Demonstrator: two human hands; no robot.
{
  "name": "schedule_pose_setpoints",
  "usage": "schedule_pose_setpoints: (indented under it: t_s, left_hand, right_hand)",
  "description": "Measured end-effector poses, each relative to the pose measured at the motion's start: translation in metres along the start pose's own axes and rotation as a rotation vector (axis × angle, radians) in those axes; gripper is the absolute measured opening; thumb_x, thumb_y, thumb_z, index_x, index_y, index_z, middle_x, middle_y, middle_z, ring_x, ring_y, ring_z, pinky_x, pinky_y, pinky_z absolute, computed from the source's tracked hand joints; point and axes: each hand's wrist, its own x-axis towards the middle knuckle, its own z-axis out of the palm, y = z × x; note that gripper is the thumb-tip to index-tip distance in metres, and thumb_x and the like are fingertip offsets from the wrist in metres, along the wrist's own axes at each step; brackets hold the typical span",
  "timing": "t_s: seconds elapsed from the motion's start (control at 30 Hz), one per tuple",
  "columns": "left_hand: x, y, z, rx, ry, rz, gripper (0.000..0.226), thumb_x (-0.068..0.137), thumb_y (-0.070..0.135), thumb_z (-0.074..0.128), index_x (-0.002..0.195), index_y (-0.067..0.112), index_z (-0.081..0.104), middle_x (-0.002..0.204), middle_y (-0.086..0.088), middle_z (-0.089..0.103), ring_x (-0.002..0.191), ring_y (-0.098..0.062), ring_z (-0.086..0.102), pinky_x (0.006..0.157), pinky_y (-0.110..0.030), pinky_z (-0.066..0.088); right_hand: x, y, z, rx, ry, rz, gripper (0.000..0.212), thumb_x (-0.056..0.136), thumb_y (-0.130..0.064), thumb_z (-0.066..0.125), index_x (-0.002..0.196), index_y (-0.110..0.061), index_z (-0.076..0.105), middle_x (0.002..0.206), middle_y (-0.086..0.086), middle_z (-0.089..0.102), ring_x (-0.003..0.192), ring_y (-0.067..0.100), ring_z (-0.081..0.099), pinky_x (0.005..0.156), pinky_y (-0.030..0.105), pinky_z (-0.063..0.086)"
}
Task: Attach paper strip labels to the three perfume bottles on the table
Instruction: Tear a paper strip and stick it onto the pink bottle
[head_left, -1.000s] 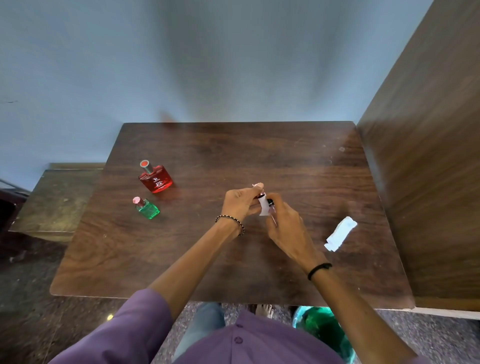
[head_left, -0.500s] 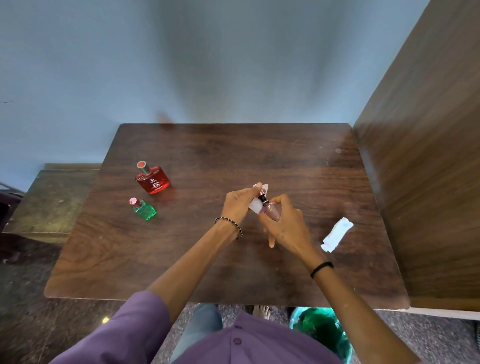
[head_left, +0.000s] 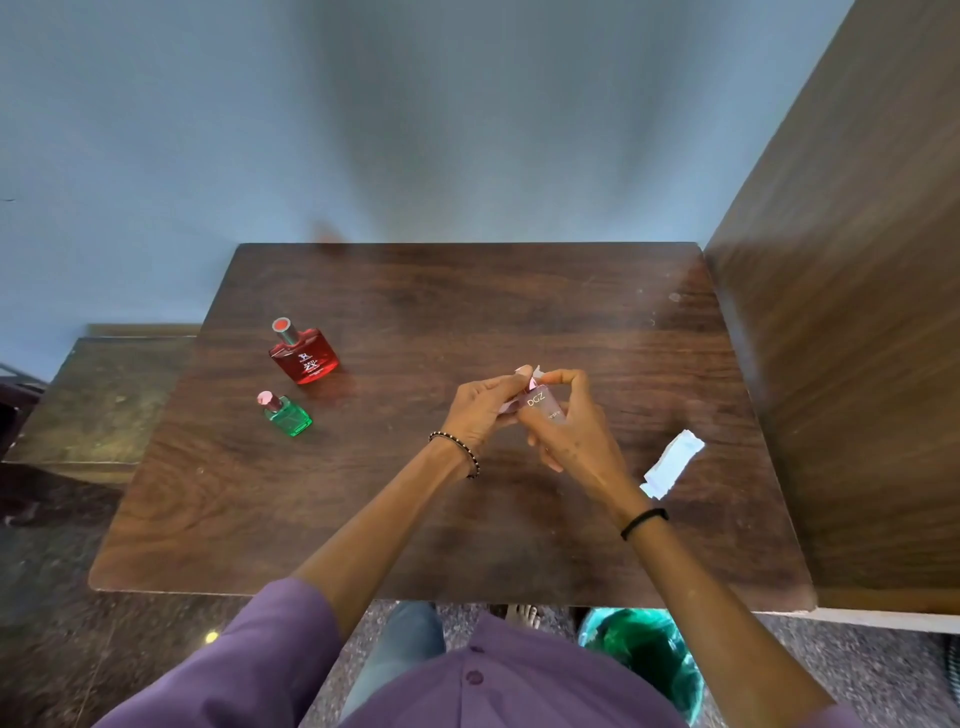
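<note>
Pink bottle (head_left: 543, 408), small, pale lettering on the face toward the camera, held above the middle of the table (head_left: 415, 519), slightly right of centre, clear of the surface. Paper strip (head_left: 535, 372), whitish, shows at the bottle's top between the fingertips; a second bit of pale paper shows at the bottle's left side by the palm. How far the strip wraps round the bottle: cannot tell, the fingers cover it. Right hand (head_left: 576, 434) grips the bottle body from the right and behind, fingers curled round it, forefinger arched over to the top. Left hand (head_left: 480, 410) curled, fingertips pinching the strip against the bottle's top; the fingertips of both hands nearly meet there. Beaded bracelet (head_left: 457, 451) on the left wrist, black band (head_left: 644, 521) on the right. Red bottle (head_left: 306, 357), flat-sided, silver neck with a red cap, stands upright at the table's left, well apart from the hands. Green bottle (head_left: 289, 414), smaller, pink cap, upright, just in front of the red one, not touching it. Neither shows a paper label on the visible faces. Spare paper strips (head_left: 673, 462), white, lie flat near the table's right edge, to the right of the right forearm. Wooden panel (head_left: 857, 364) stands against the table's right side. Green bin (head_left: 652, 662) on the floor under the near edge. Low bench (head_left: 98, 400) to the table's left, blue-grey wall (head_left: 260, 130) behind.
</note>
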Motion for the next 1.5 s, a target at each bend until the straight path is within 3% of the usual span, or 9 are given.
schedule_pose_setpoints:
  t_s: [0.2, 0.27, 0.4, 0.6, 0.8, 1.0, 1.13, 1.3, 1.5]
  left_hand:
    - [-0.003, -0.001, 0.002, -0.103, -0.012, -0.005, 0.037, 0.093, 0.027, 0.062, 0.109, -0.006, 0.069, 0.091, -0.018, 0.068, 0.064, -0.017, 0.064, 0.083, -0.030, 0.057]
    - [-0.003, 0.000, 0.001, -0.111, -0.019, 0.005, 0.040, 0.093, 0.028, 0.062, 0.108, -0.009, 0.068, 0.085, -0.018, 0.067, 0.063, -0.019, 0.064, 0.088, -0.033, 0.056]
    - [-0.001, -0.001, -0.003, -0.047, -0.056, 0.039, 0.040, 0.094, 0.031, 0.060, 0.098, -0.008, 0.070, 0.073, -0.017, 0.065, 0.055, -0.023, 0.058, 0.073, -0.030, 0.058]
    - [0.008, 0.002, -0.017, -0.075, 0.037, 0.001, 0.051, 0.096, 0.045, 0.050, 0.108, 0.001, 0.073, 0.104, -0.008, 0.075, 0.088, -0.015, 0.071, 0.080, -0.023, 0.056]
    - [0.028, 0.010, -0.035, -0.153, 0.204, -0.028, 0.034, 0.079, 0.015, 0.074, 0.104, -0.007, 0.072, 0.095, -0.019, 0.072, 0.077, -0.024, 0.068, 0.066, -0.026, 0.057]
    - [0.062, 0.005, -0.071, 0.139, 0.234, 0.070, 0.021, 0.090, 0.000, 0.061, 0.108, -0.001, 0.071, 0.097, -0.010, 0.068, 0.080, -0.011, 0.058, 0.068, -0.012, 0.048]
    - [0.092, 0.005, -0.093, 0.278, 0.268, 0.083, 0.020, 0.087, 0.003, 0.065, 0.096, 0.016, 0.077, 0.094, -0.002, 0.073, 0.084, -0.011, 0.063, 0.082, -0.024, 0.051]
    - [0.130, 0.013, -0.111, 0.335, 0.391, -0.008, 0.021, 0.080, 0.008, 0.072, 0.096, 0.020, 0.078, 0.088, 0.001, 0.073, 0.080, -0.012, 0.064, 0.076, -0.027, 0.053]
    - [0.171, 0.021, -0.126, 0.338, 0.494, -0.089, 0.018, 0.073, 0.012, 0.081, 0.086, 0.022, 0.075, 0.084, -0.001, 0.073, 0.078, -0.014, 0.067, 0.079, -0.028, 0.057]
  right_hand:
    - [0.003, 0.000, 0.005, 0.231, -0.006, 0.040, 0.053, 0.079, -0.029, 0.073, 0.121, -0.022, 0.041, 0.064, 0.012, 0.062, 0.038, 0.016, 0.043, 0.037, 0.023, 0.031]
    - [0.004, 0.001, 0.006, 0.338, -0.025, 0.059, 0.055, 0.076, -0.028, 0.071, 0.122, -0.019, 0.041, 0.065, 0.014, 0.061, 0.037, 0.017, 0.040, 0.037, 0.022, 0.028]
    - [0.009, 0.007, 0.004, 0.333, -0.074, 0.036, 0.049, 0.087, -0.022, 0.069, 0.126, -0.017, 0.040, 0.070, 0.015, 0.063, 0.035, 0.016, 0.039, 0.038, 0.022, 0.030]
    - [0.015, 0.010, 0.000, 0.232, -0.124, -0.031, 0.036, 0.097, -0.024, 0.063, 0.125, -0.021, 0.039, 0.082, 0.007, 0.073, 0.054, 0.021, 0.057, 0.045, 0.020, 0.045]
    - [0.047, 0.010, 0.006, 0.142, -0.169, -0.019, 0.038, 0.092, -0.028, 0.066, 0.120, -0.014, 0.044, 0.100, 0.007, 0.075, 0.077, 0.021, 0.072, 0.056, 0.026, 0.049]
    - [0.091, 0.013, 0.016, 0.089, -0.206, -0.023, 0.025, 0.092, -0.022, 0.070, 0.112, -0.014, 0.057, 0.110, 0.009, 0.074, 0.096, 0.029, 0.073, 0.077, 0.046, 0.062]
    - [0.120, 0.008, 0.025, 0.039, -0.231, -0.038, 0.023, 0.092, -0.021, 0.070, 0.111, -0.019, 0.059, 0.110, -0.004, 0.071, 0.092, 0.014, 0.071, 0.072, 0.025, 0.057]
    - [0.171, 0.006, 0.039, -0.062, -0.239, -0.097, 0.026, 0.090, -0.033, 0.071, 0.112, -0.031, 0.057, 0.119, -0.010, 0.071, 0.109, 0.015, 0.068, 0.098, 0.045, 0.055]
    - [0.228, -0.014, 0.058, -0.201, -0.177, -0.166, 0.028, 0.092, -0.034, 0.070, 0.116, -0.027, 0.058, 0.116, -0.010, 0.069, 0.108, 0.010, 0.066, 0.089, 0.021, 0.051]
